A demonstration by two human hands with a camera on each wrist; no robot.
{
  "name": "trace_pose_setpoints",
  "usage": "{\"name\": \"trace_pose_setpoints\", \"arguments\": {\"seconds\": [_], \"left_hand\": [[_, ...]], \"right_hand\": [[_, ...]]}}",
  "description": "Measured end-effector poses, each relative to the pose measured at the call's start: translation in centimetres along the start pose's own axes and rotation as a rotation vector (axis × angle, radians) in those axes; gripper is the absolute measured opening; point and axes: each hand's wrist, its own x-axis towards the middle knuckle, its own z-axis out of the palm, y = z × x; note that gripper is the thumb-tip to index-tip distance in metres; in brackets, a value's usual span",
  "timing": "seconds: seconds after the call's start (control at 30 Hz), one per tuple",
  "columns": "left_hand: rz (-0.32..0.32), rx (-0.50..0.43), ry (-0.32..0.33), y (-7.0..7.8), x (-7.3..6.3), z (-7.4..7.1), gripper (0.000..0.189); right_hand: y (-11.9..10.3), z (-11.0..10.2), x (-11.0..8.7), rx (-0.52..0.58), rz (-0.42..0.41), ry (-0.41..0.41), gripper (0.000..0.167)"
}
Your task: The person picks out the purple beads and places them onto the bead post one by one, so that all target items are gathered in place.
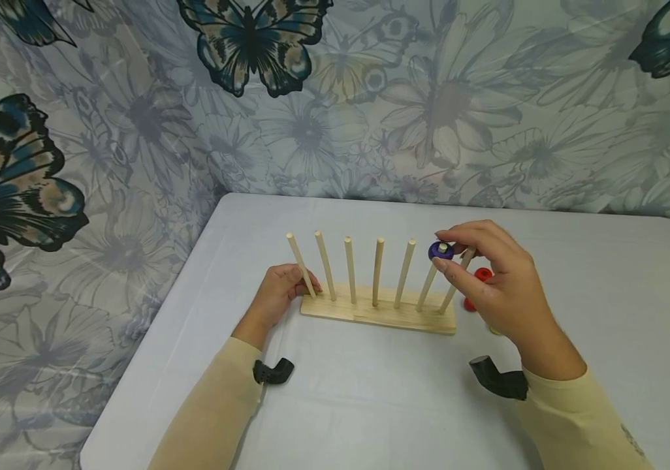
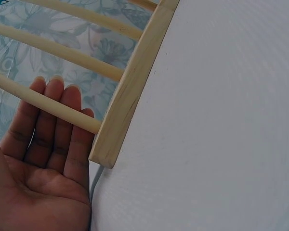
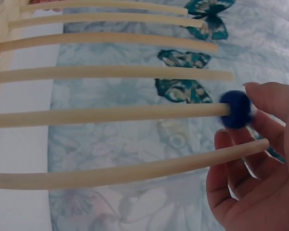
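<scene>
A wooden rack stands on the white table, with several upright pegs in a row along its base. Between thumb and fingertips, my right hand pinches a small purple-blue ring. The ring sits around the top of the second peg from the right, whose tip shows through its hole. Past the same hand's fingers rises the rightmost peg. My left hand is at the rack's left end, by the leftmost peg. Its fingers extend nearly straight behind that peg, palm toward the camera.
Red round pieces lie on the table just right of the rack, partly hidden by the right hand. A pale piece peeks out below that hand. Flowered cloth with butterflies hangs behind the table.
</scene>
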Motion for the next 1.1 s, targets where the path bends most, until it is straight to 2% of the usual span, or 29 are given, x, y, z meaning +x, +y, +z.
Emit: {"name": "trace_pose_setpoints", "arguments": {"seconds": [0.3,0.6,0.77,0.93,1.1], "left_hand": [[0.005,0.007,-0.004,-0.2,0.0,-0.1,0.095],[-0.004,0.013,0.001,-0.3,0.1,-0.2,0.092],[-0.008,0.022,-0.001,-0.1,0.1,-0.1,0.097],[-0.01,0.024,0.003,0.0,0.1,0.0,0.099],[-0.008,0.02,-0.002,-0.1,0.1,-0.1,0.099]], "right_hand": [[0.1,-0.2,0.0,0.005,0.002,-0.026,0.037],[0.2,-0.4,-0.2,0.064,0.004,-0.021,0.039],[0.3,-0.7,-0.3,0.156,0.012,-0.008,0.038],[0.5,-1.1,-0.3,0.311,0.0,0.012,0.026],[0.6,-1.8,-0.6,0.415,0.029,0.006,0.028]]}}
